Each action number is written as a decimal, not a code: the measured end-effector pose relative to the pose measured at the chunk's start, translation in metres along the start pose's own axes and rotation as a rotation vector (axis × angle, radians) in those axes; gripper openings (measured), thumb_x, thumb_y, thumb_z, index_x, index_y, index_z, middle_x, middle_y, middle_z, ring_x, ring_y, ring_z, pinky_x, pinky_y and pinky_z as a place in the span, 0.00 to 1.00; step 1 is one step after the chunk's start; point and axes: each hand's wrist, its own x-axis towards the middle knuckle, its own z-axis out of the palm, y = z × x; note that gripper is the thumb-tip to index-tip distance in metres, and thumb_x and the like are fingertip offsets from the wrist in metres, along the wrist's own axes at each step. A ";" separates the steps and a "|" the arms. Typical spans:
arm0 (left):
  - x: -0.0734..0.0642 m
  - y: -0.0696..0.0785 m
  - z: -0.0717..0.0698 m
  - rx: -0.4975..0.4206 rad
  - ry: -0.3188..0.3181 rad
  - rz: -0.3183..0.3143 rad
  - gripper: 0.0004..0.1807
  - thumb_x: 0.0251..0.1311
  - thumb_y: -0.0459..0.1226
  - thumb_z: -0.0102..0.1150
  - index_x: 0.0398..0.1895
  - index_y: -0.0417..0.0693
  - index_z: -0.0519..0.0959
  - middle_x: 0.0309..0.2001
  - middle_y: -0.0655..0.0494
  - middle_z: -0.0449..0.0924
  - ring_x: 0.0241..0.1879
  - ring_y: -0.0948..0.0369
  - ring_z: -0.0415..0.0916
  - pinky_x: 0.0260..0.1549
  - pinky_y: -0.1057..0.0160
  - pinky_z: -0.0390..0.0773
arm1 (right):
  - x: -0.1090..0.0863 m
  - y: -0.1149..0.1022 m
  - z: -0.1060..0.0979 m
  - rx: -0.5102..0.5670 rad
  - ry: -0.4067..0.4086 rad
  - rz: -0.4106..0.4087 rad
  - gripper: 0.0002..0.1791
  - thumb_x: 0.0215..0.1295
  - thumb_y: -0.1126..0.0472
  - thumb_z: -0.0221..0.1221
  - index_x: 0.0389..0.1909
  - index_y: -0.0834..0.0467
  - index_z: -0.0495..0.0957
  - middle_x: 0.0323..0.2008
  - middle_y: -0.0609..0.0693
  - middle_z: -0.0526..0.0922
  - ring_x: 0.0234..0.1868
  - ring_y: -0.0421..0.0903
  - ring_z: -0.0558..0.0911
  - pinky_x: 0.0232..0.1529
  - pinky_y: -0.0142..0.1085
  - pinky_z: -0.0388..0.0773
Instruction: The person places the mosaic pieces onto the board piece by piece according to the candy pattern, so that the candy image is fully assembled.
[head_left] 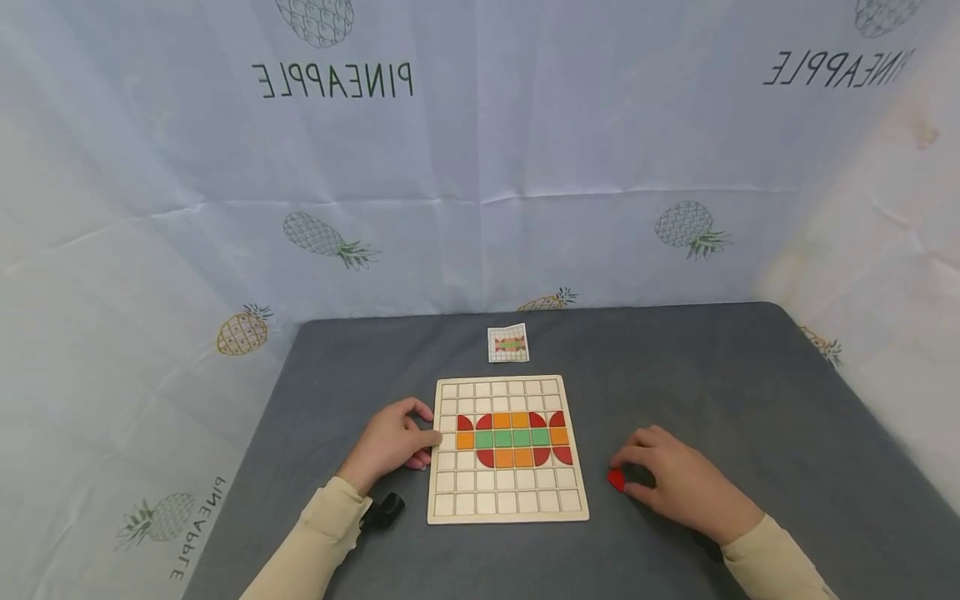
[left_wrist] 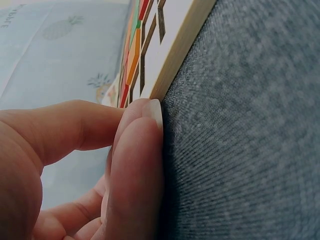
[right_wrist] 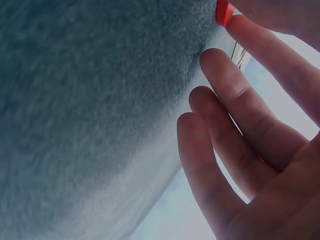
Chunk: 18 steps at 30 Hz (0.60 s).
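Note:
My left hand (head_left: 392,440) grips the left edge of the wooden grid board (head_left: 506,504); the thumb lies over the rim. In the left wrist view, the fingertips (left_wrist: 135,150) meet the board's pale side edge (left_wrist: 175,55). To the right of the board, my right hand (head_left: 675,479) pinches a small red tile (head_left: 616,479) between thumb and index finger, low over the table. Its other fingers (right_wrist: 200,140) are spread apart in the right wrist view, where the red tile (right_wrist: 223,14) shows only partly. Green, orange and dark red tiles form a pattern on the board.
A small pattern card (head_left: 508,343) lies behind the board, showing a similar coloured design. Grey cloth covers the table (head_left: 675,375). White curtains printed with pineapples (head_left: 480,150) hang behind it and at both sides. A black strap device (head_left: 386,510) is at the left wrist.

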 end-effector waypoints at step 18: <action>-0.003 0.001 -0.001 0.002 0.000 0.008 0.18 0.60 0.38 0.78 0.50 0.48 0.81 0.26 0.48 0.83 0.20 0.59 0.86 0.23 0.59 0.89 | 0.034 -0.018 0.003 0.027 0.002 0.026 0.12 0.57 0.55 0.82 0.37 0.40 0.88 0.38 0.33 0.78 0.42 0.34 0.75 0.41 0.31 0.85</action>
